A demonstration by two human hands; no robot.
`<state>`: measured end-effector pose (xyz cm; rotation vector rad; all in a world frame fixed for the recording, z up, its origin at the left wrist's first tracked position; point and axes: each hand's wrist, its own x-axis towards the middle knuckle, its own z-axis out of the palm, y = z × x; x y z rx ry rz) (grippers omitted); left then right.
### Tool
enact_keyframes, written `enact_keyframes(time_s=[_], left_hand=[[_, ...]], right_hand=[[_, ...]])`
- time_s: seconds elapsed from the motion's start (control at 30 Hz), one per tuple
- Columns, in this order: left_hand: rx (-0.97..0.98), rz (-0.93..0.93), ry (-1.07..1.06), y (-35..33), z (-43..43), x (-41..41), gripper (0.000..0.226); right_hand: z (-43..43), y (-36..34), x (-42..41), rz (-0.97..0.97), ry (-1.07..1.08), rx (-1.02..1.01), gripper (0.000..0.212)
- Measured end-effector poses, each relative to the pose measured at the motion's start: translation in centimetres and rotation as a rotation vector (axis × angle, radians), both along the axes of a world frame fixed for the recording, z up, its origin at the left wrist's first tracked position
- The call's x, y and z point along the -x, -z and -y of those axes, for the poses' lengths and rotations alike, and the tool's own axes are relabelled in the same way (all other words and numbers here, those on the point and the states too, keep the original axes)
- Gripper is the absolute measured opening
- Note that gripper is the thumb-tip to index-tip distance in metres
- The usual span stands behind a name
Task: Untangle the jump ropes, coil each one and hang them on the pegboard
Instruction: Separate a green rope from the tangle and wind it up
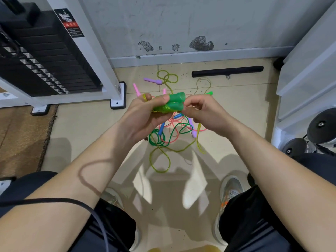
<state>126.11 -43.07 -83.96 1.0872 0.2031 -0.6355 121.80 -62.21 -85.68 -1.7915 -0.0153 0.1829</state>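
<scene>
My left hand grips a pair of translucent green jump-rope handles held side by side, with yellow-green cord looped round its fingers. My right hand pinches the yellow-green rope right beside the handles; the cord hangs from it down to loops on the floor. Below the hands lies a tangle of ropes: dark green, pink and blue-handled. Farther back rest a purple handle, a pink handle and another yellow-green loop. No pegboard is in view.
A black weight stack in a white frame stands at the left, its foot near the ropes. A black foam bar lies by the wall. White shelving and dumbbells sit at the right. My shoes are below.
</scene>
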Motion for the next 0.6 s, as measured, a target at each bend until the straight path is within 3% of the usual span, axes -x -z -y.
enact_keyframes(time_s=[0.17, 0.27, 0.47, 0.6], left_hand=[[-0.230, 0.202, 0.172, -0.2, -0.5, -0.1, 0.045], [-0.322, 0.238, 0.256, 0.1, -0.3, 0.2, 0.048], [-0.563, 0.423, 0.338, 1.1, 0.2, 0.5, 0.054], [-0.800, 0.671, 0.370, 1.4, 0.3, 0.0, 0.054]], right_hand=[[1.0, 0.0, -0.5, 0.011, -0.107, 0.338, 0.018], [1.1, -0.2, -0.6, -0.013, -0.131, 0.438, 0.010], [1.1, -0.4, -0.5, -0.021, -0.099, 0.607, 0.011], [-0.2, 0.1, -0.3, -0.017, -0.005, 0.546, 0.014]])
